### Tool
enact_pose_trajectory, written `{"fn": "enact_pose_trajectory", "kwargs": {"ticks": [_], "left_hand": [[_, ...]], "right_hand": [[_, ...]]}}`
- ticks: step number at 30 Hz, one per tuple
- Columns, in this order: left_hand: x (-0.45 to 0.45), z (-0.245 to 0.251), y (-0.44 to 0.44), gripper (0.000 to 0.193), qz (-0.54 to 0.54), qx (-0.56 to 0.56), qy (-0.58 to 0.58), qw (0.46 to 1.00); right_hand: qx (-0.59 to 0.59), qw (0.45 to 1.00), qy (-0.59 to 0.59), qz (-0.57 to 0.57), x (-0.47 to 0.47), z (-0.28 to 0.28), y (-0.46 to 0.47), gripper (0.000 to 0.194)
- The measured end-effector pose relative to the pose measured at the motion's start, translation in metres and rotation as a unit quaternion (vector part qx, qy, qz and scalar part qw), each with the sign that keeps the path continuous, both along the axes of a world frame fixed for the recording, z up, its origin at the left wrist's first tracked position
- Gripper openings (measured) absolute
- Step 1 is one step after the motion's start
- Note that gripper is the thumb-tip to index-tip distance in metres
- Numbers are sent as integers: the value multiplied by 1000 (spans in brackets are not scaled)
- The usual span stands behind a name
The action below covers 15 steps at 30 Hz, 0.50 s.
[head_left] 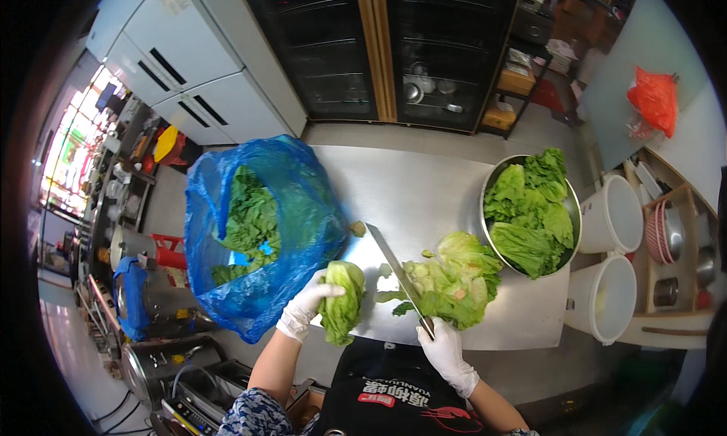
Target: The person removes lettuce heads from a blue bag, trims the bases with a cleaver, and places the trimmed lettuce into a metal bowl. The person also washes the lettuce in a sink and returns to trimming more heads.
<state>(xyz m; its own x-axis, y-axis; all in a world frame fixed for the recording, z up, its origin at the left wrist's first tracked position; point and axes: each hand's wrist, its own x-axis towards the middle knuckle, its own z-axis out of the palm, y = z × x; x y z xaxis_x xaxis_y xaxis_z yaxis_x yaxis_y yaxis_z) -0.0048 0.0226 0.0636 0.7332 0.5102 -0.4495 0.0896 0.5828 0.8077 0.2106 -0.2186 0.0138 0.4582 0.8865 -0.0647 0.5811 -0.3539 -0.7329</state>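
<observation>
My left hand [311, 296], in a white glove, grips a head of lettuce [344, 302] at the front edge of the stainless steel table [397, 175]. In my gloved right hand [446, 348] is the handle of a long kitchen knife [396, 268], its blade slanting away to the upper left over the tabletop. A pile of loose lettuce leaves [460, 288] lies just right of the blade, partly behind it. Close to the knife's tip rests a small brownish cut piece, perhaps a lettuce stem end [358, 229].
On the table's left stands a large open blue plastic bag [318, 209] holding leafy greens [250, 209]. A metal bowl [578, 209] heaped with lettuce [528, 209] sits at the right end. Beyond that end are two white buckets [623, 214]. Glass-door cabinets [335, 50] stand behind the table.
</observation>
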Motion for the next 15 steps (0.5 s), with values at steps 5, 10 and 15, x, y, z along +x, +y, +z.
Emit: {"fn": "enact_pose_trajectory", "kwargs": {"ticks": [5, 10, 15], "left_hand": [[11, 25, -7, 71, 191, -178, -206, 943], [44, 3, -4, 77, 163, -251, -340, 891], [98, 55, -38, 80, 144, -199, -206, 947]], "right_hand": [[-91, 979, -152, 98, -25, -22, 0, 36], [-146, 966, -170, 129, -16, -33, 0, 40], [101, 995, -11, -20, 22, 55, 26, 73]]}}
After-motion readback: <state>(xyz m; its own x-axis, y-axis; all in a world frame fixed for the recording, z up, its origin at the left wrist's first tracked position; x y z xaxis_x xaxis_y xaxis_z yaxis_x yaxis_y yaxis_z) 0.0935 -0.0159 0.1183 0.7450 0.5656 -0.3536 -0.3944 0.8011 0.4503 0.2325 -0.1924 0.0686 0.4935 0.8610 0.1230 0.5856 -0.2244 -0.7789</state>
